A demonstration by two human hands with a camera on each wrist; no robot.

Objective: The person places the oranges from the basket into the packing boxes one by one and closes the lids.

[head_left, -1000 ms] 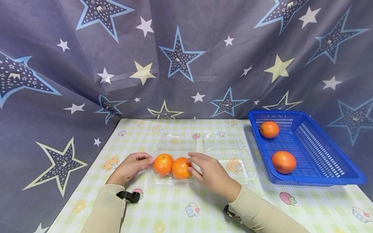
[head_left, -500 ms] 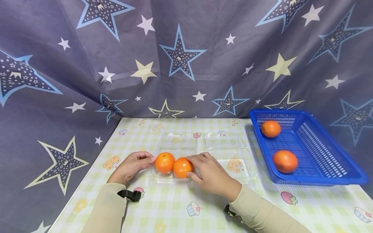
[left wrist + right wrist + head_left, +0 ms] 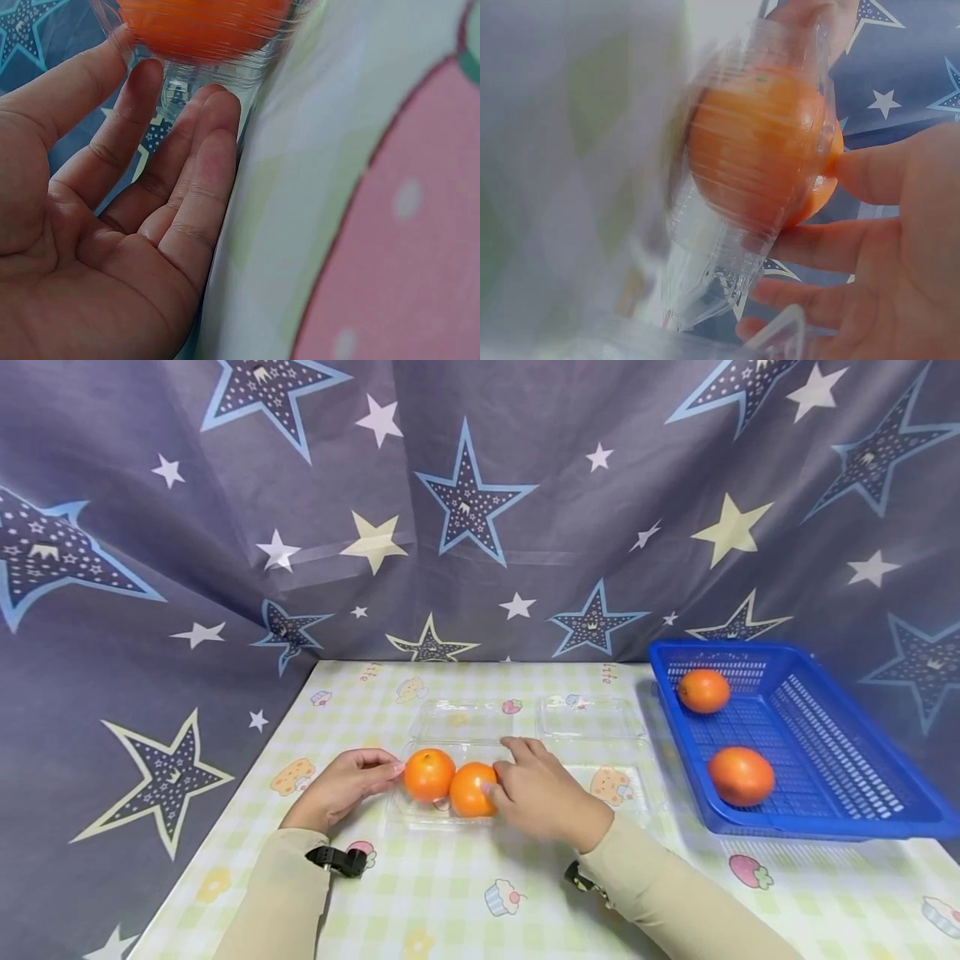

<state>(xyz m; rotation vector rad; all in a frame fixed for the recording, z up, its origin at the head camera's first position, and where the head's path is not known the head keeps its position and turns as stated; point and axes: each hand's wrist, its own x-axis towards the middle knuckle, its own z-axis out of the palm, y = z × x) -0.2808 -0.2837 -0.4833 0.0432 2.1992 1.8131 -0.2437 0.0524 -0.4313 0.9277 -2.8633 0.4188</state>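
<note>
In the head view two oranges, a left orange (image 3: 429, 775) and a right orange (image 3: 472, 790), sit side by side in a clear plastic clamshell container (image 3: 442, 820) with its lid laid back. My left hand (image 3: 347, 789) pinches the container's left rim between thumb and index finger; its other fingers stretch below it in the left wrist view. My right hand (image 3: 546, 795) is at the right orange, thumb touching its side in the right wrist view, where that orange (image 3: 761, 150) shows through the plastic. Its fingers extend loosely along the container's right end.
A second open clear clamshell (image 3: 637, 777) lies to the right, partly behind my right hand. Farther right stands a blue plastic basket (image 3: 847, 822) holding a far orange (image 3: 703, 692) and a near orange (image 3: 741, 777). A star-patterned curtain (image 3: 480, 577) hangs behind the checked tablecloth (image 3: 420, 893).
My right hand's fingers have slid off the top of the right orange toward the container's far right edge, while its thumb stays at the orange. My left hand keeps its place at the rim.
</note>
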